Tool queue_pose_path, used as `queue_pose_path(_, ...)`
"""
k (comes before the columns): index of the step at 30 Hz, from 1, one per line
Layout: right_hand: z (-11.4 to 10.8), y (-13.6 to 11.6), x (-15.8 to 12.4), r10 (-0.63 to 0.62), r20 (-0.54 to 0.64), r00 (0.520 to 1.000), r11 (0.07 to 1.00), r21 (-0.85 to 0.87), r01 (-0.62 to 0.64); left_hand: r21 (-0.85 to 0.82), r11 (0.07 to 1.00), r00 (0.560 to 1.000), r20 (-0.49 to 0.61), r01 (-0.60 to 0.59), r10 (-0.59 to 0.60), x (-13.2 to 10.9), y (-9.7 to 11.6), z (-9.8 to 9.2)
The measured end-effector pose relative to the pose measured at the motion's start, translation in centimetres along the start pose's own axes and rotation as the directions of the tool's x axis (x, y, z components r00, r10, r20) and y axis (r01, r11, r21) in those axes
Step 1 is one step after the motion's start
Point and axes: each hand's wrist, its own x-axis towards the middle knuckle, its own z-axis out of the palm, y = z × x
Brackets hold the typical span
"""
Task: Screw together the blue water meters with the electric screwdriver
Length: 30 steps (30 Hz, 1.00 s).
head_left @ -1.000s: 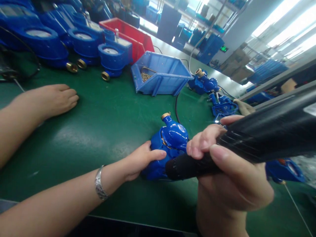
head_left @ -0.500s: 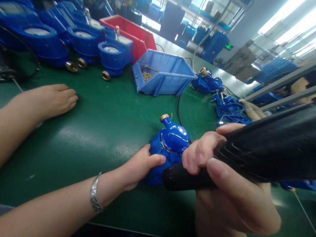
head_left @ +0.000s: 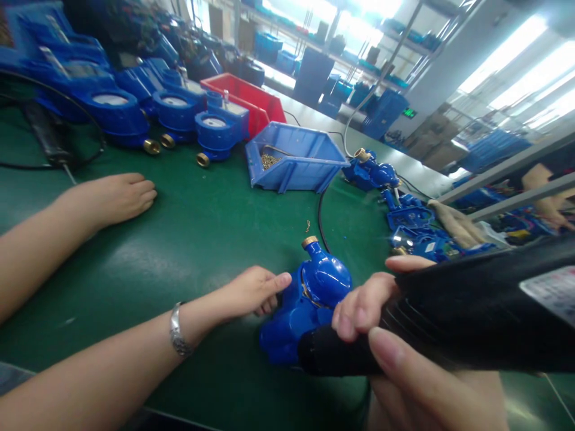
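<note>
A blue water meter point(head_left: 326, 278) with a brass end lies on the green bench top point(head_left: 197, 239). My left hand point(head_left: 249, 293), with a metal bracelet on its wrist, rests against the meter's left side, thumb on the body and fingers curled. My right hand point(head_left: 359, 308) grips a black power screwdriver point(head_left: 471, 311). The tool's front end lies low against the meter's near side, and its tip is hidden.
A co-worker's hand point(head_left: 112, 197) lies flat on the bench at left. Behind it lies another screwdriver point(head_left: 49, 143) with a cable. At the back stand a row of blue meters point(head_left: 175, 111), a red bin point(head_left: 251, 99) and a blue bin point(head_left: 291, 176) of brass screws. More meters point(head_left: 372, 170) lie at right.
My view has tilted up and pulled back. My left hand has loosened from a full grasp on the meter to a lighter hold at its side. The screwdriver stays against the meter.
</note>
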Motion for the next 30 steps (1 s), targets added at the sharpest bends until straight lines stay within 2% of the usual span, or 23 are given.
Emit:
queue_pose_path(3,-0.7,-0.1,-0.1,0.021,0.048,0.999,0.999,0.028,-0.023,0.143,0.989,0.974,-0.217,-0.036,0.067,2.4,0.8,-1.1)
queue_pose_path(6,-1.3,0.2,0.0,0.03,0.083,0.996,0.997,0.069,-0.036,0.311,0.947,0.927,-0.328,-0.075,0.182,5.8,2.6,-2.0)
queue_pose_path(8,-1.5,0.4,0.0,0.024,0.088,0.996,0.995,0.097,-0.033,0.405,0.912,0.905,-0.358,-0.069,0.227,8.5,3.7,-2.1)
queue_pose_path(10,-1.6,0.6,0.0,0.021,0.098,0.995,0.993,0.111,-0.032,0.47,0.882,0.903,-0.362,-0.037,0.231,11.1,4.4,-1.8)
queue_pose_path(13,-1.8,0.7,0.0,0.013,0.121,0.993,0.994,0.11,-0.026,0.537,0.843,0.907,-0.367,0.026,0.205,14.1,4.4,-1.0)
queue_pose_path(15,-1.9,0.7,0.0,0.009,0.119,0.993,0.996,0.092,-0.02,0.567,0.821,0.907,-0.375,0.061,0.192,15.2,4.1,-0.6)
queue_pose_path(18,-2.0,0.7,0.1,-0.008,0.117,0.993,0.999,0.041,0.003,0.597,0.797,0.906,-0.382,0.089,0.185,15.8,3.7,-0.3)
queue_pose_path(22,-1.9,0.6,0.0,0.01,0.089,0.996,1.0,0.009,-0.011,0.599,0.796,0.903,-0.386,0.091,0.187,15.5,3.5,-0.4)
queue_pose_path(26,-1.6,0.5,-0.3,0.016,0.077,0.997,0.999,0.046,-0.019,0.536,0.84,0.891,-0.418,0.083,0.179,14.6,3.2,-1.0)
queue_pose_path(30,-1.5,0.4,-0.4,0.019,0.046,0.999,0.999,0.036,-0.021,0.393,0.919,0.874,-0.459,0.039,0.159,12.7,3.2,-2.3)
